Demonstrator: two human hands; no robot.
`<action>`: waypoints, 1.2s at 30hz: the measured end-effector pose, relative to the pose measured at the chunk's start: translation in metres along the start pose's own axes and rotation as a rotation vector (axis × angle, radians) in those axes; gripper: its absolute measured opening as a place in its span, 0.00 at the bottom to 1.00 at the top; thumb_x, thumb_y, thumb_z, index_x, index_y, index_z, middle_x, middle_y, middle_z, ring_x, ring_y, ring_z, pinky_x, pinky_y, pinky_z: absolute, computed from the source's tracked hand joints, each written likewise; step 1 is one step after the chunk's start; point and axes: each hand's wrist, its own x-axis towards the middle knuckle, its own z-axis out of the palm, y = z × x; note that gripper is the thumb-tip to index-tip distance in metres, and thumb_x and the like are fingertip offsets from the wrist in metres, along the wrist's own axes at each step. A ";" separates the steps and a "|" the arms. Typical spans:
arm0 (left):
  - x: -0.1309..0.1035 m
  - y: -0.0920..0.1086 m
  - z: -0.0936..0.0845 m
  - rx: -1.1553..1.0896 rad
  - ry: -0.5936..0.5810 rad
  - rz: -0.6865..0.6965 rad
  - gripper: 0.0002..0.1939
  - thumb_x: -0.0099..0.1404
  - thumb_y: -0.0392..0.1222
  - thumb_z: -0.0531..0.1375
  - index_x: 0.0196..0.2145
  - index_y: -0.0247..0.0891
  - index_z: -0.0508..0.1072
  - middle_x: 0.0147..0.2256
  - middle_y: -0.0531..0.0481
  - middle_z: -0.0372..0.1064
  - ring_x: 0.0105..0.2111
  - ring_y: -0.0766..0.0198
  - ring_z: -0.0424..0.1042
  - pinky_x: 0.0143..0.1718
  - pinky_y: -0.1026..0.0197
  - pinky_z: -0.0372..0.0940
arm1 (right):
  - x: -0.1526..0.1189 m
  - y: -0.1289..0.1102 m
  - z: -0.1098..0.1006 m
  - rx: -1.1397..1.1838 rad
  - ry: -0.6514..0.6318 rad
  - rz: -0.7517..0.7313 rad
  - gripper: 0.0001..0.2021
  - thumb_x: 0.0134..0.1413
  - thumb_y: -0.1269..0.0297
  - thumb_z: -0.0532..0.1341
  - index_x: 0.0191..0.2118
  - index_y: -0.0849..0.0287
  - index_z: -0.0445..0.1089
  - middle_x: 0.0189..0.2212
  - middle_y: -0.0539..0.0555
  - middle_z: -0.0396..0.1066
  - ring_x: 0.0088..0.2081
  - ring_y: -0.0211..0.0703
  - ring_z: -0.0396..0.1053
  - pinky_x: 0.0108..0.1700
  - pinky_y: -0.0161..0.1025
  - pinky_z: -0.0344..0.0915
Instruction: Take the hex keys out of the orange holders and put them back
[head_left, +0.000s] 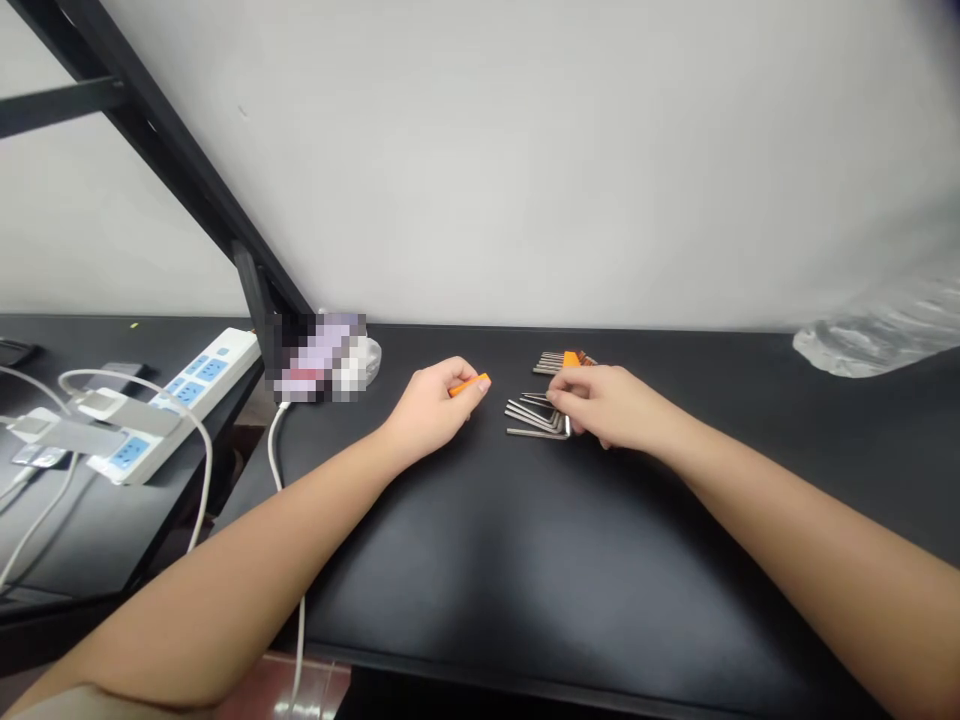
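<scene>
Near the middle of the black table, my left hand (439,405) is closed on a small orange piece (469,385), most of it hidden by the fingers. To its right, several loose silver L-shaped hex keys (534,418) lie fanned out side by side. My right hand (600,402) reaches over their right end, thumb and fingertips pinched together at the smaller keys; whether one is between them is too small to tell. Just behind that hand lies an orange holder (572,359) with several more hex keys in it.
Clear plastic wrapping (877,330) lies at the back right by the pale wall. On the left are a white power strip (202,385) with chargers, a white cable (274,450) over the table's edge, a blurred-out item and a black metal frame (180,180).
</scene>
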 end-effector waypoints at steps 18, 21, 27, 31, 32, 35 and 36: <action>0.002 -0.003 0.004 -0.328 0.010 -0.003 0.14 0.65 0.51 0.64 0.36 0.37 0.74 0.33 0.48 0.76 0.29 0.66 0.72 0.30 0.65 0.67 | -0.032 -0.007 -0.009 -0.565 -0.040 -0.582 0.04 0.61 0.64 0.60 0.39 0.56 0.71 0.40 0.54 0.72 0.34 0.42 0.70 0.35 0.38 0.62; 0.003 -0.001 0.002 -0.423 0.042 0.009 0.15 0.62 0.51 0.69 0.35 0.35 0.77 0.31 0.49 0.74 0.28 0.69 0.69 0.30 0.67 0.66 | -0.038 -0.011 0.003 -0.717 0.007 -0.542 0.05 0.61 0.69 0.57 0.37 0.59 0.70 0.38 0.55 0.70 0.31 0.40 0.68 0.30 0.38 0.57; 0.004 0.001 -0.001 -0.715 -0.012 -0.076 0.20 0.60 0.49 0.71 0.45 0.37 0.73 0.32 0.50 0.73 0.25 0.68 0.72 0.22 0.68 0.64 | -0.040 -0.013 0.017 -0.901 0.112 -0.519 0.02 0.57 0.69 0.58 0.34 0.59 0.68 0.35 0.55 0.69 0.24 0.39 0.62 0.25 0.40 0.44; 0.004 -0.002 -0.001 -0.752 -0.088 -0.040 0.25 0.61 0.44 0.70 0.53 0.41 0.70 0.39 0.47 0.74 0.34 0.61 0.79 0.32 0.60 0.76 | -0.039 -0.013 0.013 -0.902 0.153 -0.509 0.03 0.58 0.70 0.57 0.34 0.59 0.67 0.33 0.54 0.70 0.24 0.40 0.63 0.24 0.40 0.41; 0.004 -0.002 -0.001 -0.751 -0.102 -0.032 0.24 0.60 0.43 0.70 0.53 0.41 0.71 0.40 0.47 0.75 0.36 0.60 0.79 0.34 0.57 0.77 | -0.038 -0.013 0.012 -0.898 0.160 -0.509 0.03 0.58 0.70 0.57 0.34 0.59 0.67 0.32 0.55 0.70 0.24 0.41 0.63 0.24 0.40 0.41; 0.003 -0.002 0.000 -0.739 -0.106 -0.031 0.19 0.59 0.40 0.71 0.46 0.38 0.70 0.42 0.46 0.76 0.41 0.56 0.80 0.39 0.53 0.78 | -0.037 -0.013 0.008 -0.870 0.177 -0.513 0.03 0.58 0.70 0.57 0.34 0.59 0.67 0.31 0.55 0.71 0.25 0.42 0.65 0.24 0.41 0.42; 0.002 -0.002 0.001 -0.729 -0.100 -0.031 0.18 0.59 0.40 0.71 0.43 0.37 0.70 0.41 0.46 0.76 0.42 0.55 0.80 0.40 0.52 0.78 | -0.037 -0.014 0.007 -0.845 0.181 -0.514 0.03 0.58 0.71 0.57 0.34 0.59 0.67 0.30 0.55 0.71 0.25 0.42 0.65 0.25 0.41 0.43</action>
